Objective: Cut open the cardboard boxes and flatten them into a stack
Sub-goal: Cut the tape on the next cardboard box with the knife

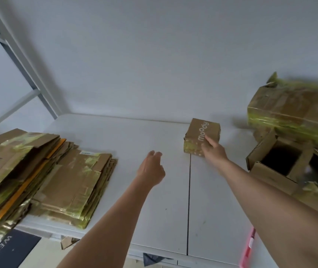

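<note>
A small brown cardboard box (200, 134) printed "moody" stands on the white table (154, 219) near its far edge. My right hand (213, 149) grips the box at its near right corner, fingers curled over the top. My left hand (151, 169) hovers above the table to the left of the box, fingers loosely curled, holding nothing. Two stacks of flattened, taped boxes lie at the table's left end: a larger stack (9, 171) and a smaller stack (71, 186).
At the right stands a pile of unflattened boxes: a large taped box (293, 113) on top and an open box (278, 161) below. A pink tool (248, 248) lies at the table's near right edge. A metal shelf frame (19, 55) rises at the left.
</note>
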The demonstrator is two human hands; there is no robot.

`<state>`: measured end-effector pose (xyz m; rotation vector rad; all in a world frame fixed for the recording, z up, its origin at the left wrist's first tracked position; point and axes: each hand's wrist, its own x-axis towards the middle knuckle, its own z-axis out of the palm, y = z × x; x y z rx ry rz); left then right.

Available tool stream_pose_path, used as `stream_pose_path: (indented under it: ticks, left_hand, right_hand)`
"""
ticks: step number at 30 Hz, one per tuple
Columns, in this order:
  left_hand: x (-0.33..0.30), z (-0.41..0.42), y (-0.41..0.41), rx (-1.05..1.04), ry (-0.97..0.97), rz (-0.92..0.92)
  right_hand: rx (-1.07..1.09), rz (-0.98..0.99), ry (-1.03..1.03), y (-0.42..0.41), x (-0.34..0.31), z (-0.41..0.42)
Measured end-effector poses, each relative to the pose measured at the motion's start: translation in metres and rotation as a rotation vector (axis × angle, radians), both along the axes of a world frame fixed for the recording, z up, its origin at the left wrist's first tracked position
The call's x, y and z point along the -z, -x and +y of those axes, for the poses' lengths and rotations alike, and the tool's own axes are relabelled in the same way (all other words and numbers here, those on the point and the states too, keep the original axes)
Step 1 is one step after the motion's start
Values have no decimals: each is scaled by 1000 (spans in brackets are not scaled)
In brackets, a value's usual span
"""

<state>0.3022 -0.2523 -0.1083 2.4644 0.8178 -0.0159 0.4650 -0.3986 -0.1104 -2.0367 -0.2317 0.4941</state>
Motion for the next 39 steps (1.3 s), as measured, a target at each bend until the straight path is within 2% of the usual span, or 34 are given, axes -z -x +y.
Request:
stream_pose_path:
  ticks: [5, 9, 11, 15, 19, 22, 23, 26, 29, 32, 35, 37, 39]
  left_hand:
    - [7, 3, 12, -52, 52, 11]
    - [9, 1, 20, -186, 197, -88]
    - [14, 1, 28, -278, 356, -154]
    - [23, -9, 48, -451, 902, -225]
    - [22, -23, 56, -249, 1018, -161]
    - [3, -30, 60, -277, 1154, -189]
    - [-4, -32, 61, -270, 1152, -208]
    - [-23, -37, 61, -171, 932, -183]
    - [-29, -41, 60, -101, 792, -100]
    - [-24, -55, 59, -40, 721, 16]
    - [-15, -69, 51, -56, 663, 33]
    - [-14, -75, 42, -48, 608, 58]
    - [-16, -80, 37, -55, 598, 84]
  right_hand:
    - [-48, -4, -125, 22, 4, -4]
    - [-125, 24, -177, 52, -1, -20]
    - [-177, 112, -195, 68, -2, -35]
    - [-138, 287, -302, 95, 7, -67]
    - [-52, 284, -359, 115, 10, -77]
    - [10, 293, -345, 124, 11, -81]
    - [22, 293, -337, 126, 12, -83]
    - [8, 229, -263, 133, 19, -88]
    - [-87, 69, -117, 138, 30, -97]
    - [-212, -150, 130, 138, 41, -114]
    - [-145, -384, 344, 131, 43, -142]
    - [-102, -432, 553, 125, 35, -163]
    - [-169, -443, 795, 121, 28, -180]
